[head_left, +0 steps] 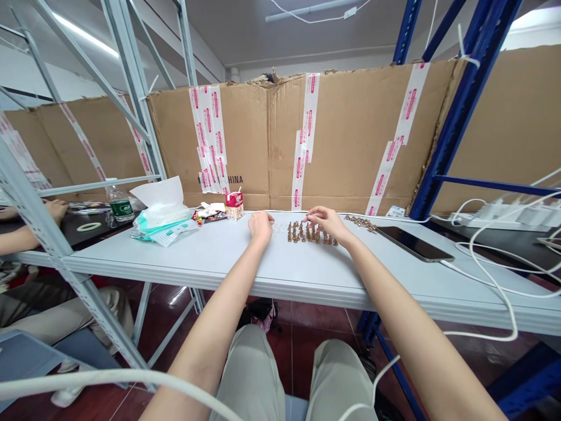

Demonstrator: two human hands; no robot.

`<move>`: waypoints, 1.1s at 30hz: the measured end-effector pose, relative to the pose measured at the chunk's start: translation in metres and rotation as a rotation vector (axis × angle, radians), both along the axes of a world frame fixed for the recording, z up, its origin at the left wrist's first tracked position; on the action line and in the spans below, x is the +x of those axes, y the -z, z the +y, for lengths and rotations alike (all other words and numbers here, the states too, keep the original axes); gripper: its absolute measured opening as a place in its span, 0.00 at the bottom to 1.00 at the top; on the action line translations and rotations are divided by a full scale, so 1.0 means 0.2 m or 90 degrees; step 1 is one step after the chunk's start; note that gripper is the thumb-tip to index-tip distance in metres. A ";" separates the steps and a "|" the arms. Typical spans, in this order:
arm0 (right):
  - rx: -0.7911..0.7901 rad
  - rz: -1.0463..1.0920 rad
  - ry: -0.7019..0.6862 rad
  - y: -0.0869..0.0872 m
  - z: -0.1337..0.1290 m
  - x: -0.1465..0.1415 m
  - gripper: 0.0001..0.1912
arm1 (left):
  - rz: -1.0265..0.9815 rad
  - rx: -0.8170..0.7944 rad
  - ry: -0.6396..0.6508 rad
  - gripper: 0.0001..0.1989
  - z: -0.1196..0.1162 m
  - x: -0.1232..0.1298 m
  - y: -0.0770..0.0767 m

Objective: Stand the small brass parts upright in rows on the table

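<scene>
At the left of the grey tabletop (298, 266), a tissue pack (164, 215) is seen, then a red-and-white carton (235, 206). The left hand (260, 226) is set down near mid-table, fingers curled; whether anything is gripped cannot be told. To its right, small brass-coloured pieces (309, 235) are stood in rough rows. The right hand (325, 221) is held at their back edge, fingers bent toward the thumb; any pinched piece cannot be made out. Farther right, a loose scatter (360, 223) is left near the phone (414, 243). Judged partway: many pieces stood, the scatter not yet.
</scene>
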State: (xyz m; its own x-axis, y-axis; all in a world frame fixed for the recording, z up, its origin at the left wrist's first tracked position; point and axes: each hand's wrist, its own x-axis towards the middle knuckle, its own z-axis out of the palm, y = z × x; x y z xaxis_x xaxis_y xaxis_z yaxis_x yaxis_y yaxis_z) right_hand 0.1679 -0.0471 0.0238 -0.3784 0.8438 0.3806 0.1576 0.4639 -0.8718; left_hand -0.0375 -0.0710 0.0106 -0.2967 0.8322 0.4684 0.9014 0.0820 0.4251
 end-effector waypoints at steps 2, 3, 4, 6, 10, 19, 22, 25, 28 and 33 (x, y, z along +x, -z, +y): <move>0.002 -0.038 -0.019 0.00 -0.01 0.00 0.09 | 0.006 -0.015 0.005 0.09 0.01 0.00 0.00; 0.002 -0.057 -0.031 0.00 -0.01 0.00 0.10 | 0.009 -0.028 0.007 0.09 0.01 0.00 0.01; 0.003 -0.074 -0.042 0.00 -0.01 0.00 0.11 | 0.015 -0.041 0.011 0.10 0.01 0.00 0.01; 0.016 -0.101 -0.052 0.00 0.00 0.00 0.13 | 0.029 -0.064 0.029 0.09 0.02 0.00 0.02; 0.093 -0.129 -0.031 0.00 0.00 0.01 0.15 | 0.048 -0.065 0.128 0.08 0.02 0.02 0.02; 0.052 -0.202 -0.094 0.02 0.02 0.02 0.17 | 0.075 -0.102 0.198 0.07 -0.01 0.03 0.00; 0.081 -0.231 -0.120 0.03 0.03 0.02 0.15 | 0.093 -0.111 0.211 0.05 -0.01 0.03 0.00; 0.148 -0.266 -0.110 0.03 0.04 0.02 0.14 | 0.108 -0.118 0.216 0.05 0.00 0.03 0.01; 0.214 -0.303 -0.064 0.04 0.04 0.03 0.13 | 0.127 -0.119 0.217 0.06 0.00 0.03 0.01; 0.269 -0.338 -0.038 0.06 0.04 0.02 0.11 | 0.152 -0.115 0.221 0.06 0.00 0.03 0.01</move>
State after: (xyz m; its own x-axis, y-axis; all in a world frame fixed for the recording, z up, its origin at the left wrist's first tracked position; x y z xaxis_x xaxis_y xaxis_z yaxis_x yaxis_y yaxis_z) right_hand 0.1718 -0.0385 0.0128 -0.6463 0.6353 0.4226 0.4774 0.7687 -0.4256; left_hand -0.0315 -0.0714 0.0086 0.1128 0.9377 0.3286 0.9598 -0.1884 0.2081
